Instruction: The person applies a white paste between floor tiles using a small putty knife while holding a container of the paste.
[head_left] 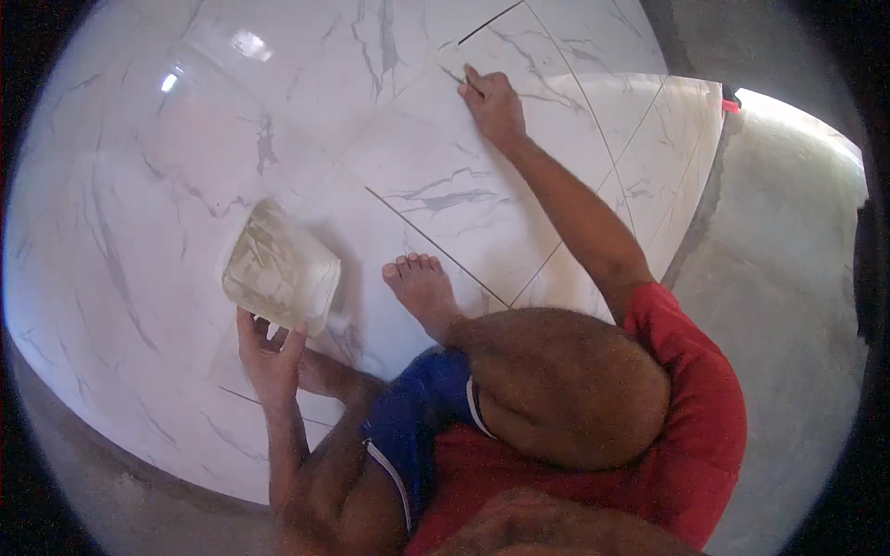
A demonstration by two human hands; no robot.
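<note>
My left hand [271,357] grips the near side of a translucent plastic tub [320,276], thumb and fingers spread around its edge. The tub is tilted, and pale, whitish matter is smeared inside it. Farther off, my right hand [498,109] is closed on a small thin tool [454,76] whose exact kind is too small to make out. Its tip is at a joint between white marbled floor tiles [445,139]. Beyond that tip the joint runs dark; toward the tub it looks pale.
My bare foot [425,292] rests on the tiles between the hands, close to a dark open joint [436,243]. Grey bare concrete floor [774,306] borders the tiles on the right. A small red object [731,106] lies at the tiles' far right edge.
</note>
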